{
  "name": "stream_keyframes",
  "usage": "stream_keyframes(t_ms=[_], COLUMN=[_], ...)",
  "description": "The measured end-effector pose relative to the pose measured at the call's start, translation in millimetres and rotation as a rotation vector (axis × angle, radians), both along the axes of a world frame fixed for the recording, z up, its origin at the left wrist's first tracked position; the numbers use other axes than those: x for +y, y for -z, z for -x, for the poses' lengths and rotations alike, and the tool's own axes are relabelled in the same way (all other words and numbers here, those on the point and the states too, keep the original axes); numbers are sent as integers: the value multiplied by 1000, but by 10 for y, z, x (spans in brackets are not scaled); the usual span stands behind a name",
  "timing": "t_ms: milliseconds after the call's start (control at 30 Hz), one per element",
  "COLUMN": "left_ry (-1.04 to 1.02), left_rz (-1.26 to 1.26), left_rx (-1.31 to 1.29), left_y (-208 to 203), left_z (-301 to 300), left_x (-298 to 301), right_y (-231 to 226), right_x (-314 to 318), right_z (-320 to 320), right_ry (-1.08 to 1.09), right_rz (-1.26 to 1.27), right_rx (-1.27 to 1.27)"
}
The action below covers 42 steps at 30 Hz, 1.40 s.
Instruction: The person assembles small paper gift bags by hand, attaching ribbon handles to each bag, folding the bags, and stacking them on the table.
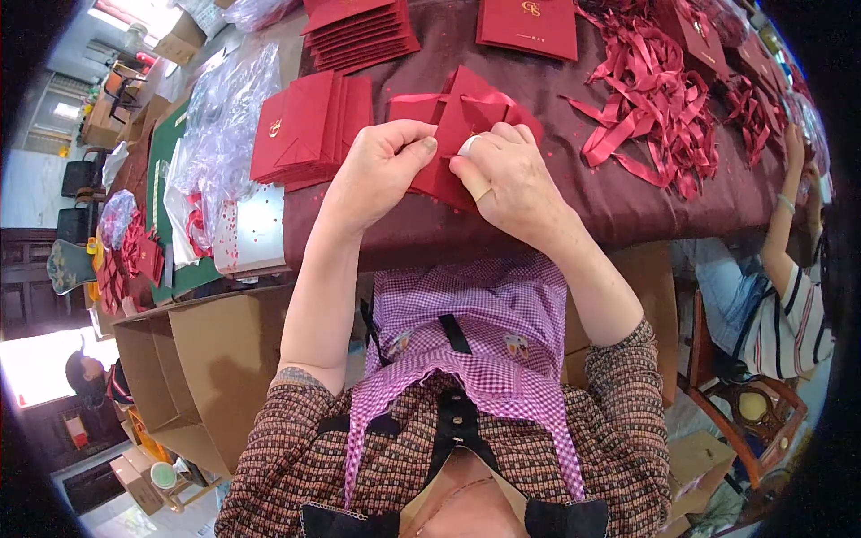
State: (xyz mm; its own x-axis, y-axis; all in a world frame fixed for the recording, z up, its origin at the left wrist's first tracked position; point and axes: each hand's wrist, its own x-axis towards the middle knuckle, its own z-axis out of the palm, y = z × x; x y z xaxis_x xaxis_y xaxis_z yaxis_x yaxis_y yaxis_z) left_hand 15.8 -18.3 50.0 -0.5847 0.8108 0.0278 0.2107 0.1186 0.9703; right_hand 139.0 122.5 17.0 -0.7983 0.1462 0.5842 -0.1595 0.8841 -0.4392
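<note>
A red paper gift bag [459, 111] lies at the table's near side, directly in front of me, and a red ribbon [420, 98] runs across its upper part. My left hand [384, 169] is closed in a pinch at the bag's left edge. What sits between thumb and forefinger is too small to make out. On the right, my right hand [509, 179] has its fingers curled over the bag and grips it. White and tan tape wraps some of its fingers. The knuckles hide part of the bag and ribbon.
Folded red bags [300, 125] are stacked at left, with another stack [359, 36] behind. Loose red ribbons [641, 99] heap at right on the dark red tablecloth [619, 208]. Clear plastic wrap [229, 117] lies farther left. A cardboard box [224, 359] stands below; a co-worker's arm [782, 215] reaches in at right.
</note>
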Motion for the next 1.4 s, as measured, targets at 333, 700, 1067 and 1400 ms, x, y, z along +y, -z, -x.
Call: stream_keyframes(t_ms=[333, 700, 1067, 1400], left_ry=[-3, 225, 434, 471], left_rz=[-29, -112, -166, -223], left_rx=[133, 362, 473, 403], left_y=[63, -7, 80, -16], left_z=[-78, 69, -106, -218], left_x=[32, -47, -32, -97], right_y=[-168, -284, -682, -773], right_x=[-111, 79, 154, 171], right_z=[-16, -66, -447, -409], right_ry=[82, -31, -268, -277], right_rz=[-259, -216, -153, -234], right_rx=[8, 44, -475, -146])
